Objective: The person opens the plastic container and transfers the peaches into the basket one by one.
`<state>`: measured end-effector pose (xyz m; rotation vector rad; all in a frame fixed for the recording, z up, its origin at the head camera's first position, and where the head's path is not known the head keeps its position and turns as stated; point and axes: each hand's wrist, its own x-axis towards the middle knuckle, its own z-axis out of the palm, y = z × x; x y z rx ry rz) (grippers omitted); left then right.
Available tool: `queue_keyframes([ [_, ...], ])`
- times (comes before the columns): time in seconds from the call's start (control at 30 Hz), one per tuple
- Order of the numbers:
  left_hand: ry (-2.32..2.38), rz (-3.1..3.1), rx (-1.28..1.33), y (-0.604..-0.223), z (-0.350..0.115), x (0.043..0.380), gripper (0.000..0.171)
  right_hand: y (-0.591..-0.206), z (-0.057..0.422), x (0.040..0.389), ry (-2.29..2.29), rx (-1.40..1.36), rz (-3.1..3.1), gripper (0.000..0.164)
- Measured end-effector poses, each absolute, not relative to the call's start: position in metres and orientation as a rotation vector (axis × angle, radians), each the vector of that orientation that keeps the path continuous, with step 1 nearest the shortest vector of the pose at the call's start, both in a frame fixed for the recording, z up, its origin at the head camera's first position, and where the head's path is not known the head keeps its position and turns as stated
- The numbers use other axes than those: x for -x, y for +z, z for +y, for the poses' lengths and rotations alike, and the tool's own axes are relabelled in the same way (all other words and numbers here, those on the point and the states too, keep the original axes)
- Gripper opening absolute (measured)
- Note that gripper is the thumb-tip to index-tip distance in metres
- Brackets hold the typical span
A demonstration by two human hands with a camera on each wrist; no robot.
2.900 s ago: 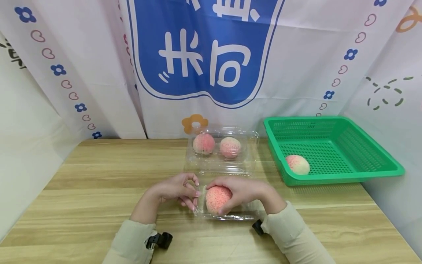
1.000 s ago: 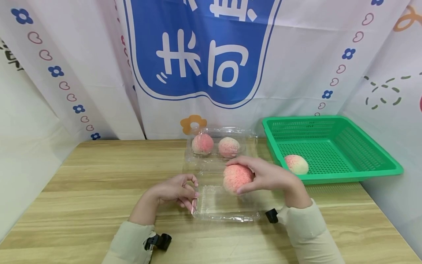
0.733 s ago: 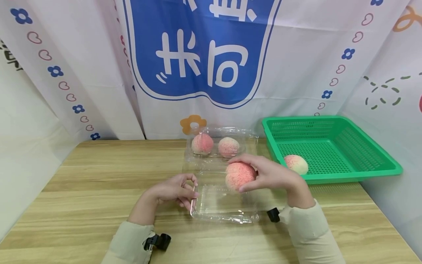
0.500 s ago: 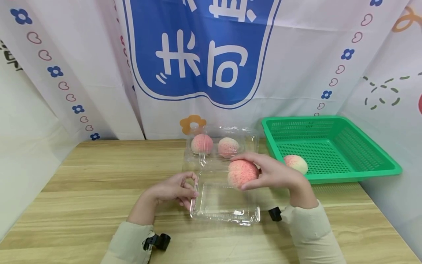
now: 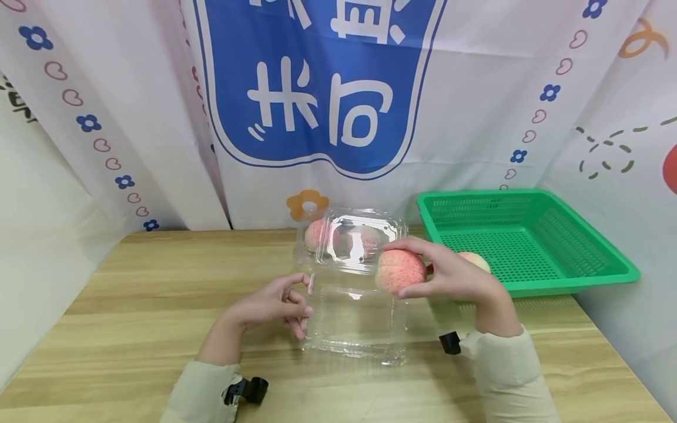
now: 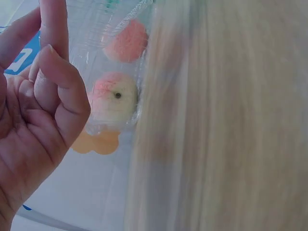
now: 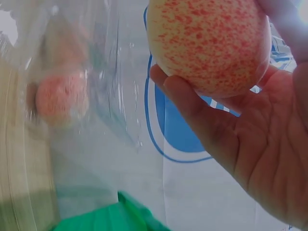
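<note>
My right hand (image 5: 449, 273) holds a pink-and-cream peach (image 5: 400, 271) in the air, thumb and fingers round its sides, left of the green basket. The right wrist view shows this speckled peach (image 7: 209, 43) close up. My left hand (image 5: 275, 305) pinches the left edge of an open clear plastic clamshell box (image 5: 349, 320), thumb above and other fingers lower. No peach lies in that box's base. Its raised lid (image 5: 365, 241) stands in front of two peaches (image 5: 315, 235) in another clear box behind. Pinched edge is not clear in the left wrist view.
A green plastic basket (image 5: 571, 288) stands at the right, with one peach (image 5: 476, 261) inside, partly hidden by my right hand. The wooden table (image 5: 158, 305) ends at a white printed curtain (image 5: 449, 117) behind the boxes.
My right hand has lifted the peach out of the front box and carried it up and right. The front box has shifted slightly left and its lid has risen.
</note>
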<state>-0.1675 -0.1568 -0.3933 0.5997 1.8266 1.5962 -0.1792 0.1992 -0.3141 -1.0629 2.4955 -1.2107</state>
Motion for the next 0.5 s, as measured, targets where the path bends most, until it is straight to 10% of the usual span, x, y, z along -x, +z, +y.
queue_keyframes([
  [0.5,1.628,1.803,-0.766,-0.385,-0.186,0.168,0.032,-0.313,0.237,0.182,-1.183,0.960,2.630,0.069],
])
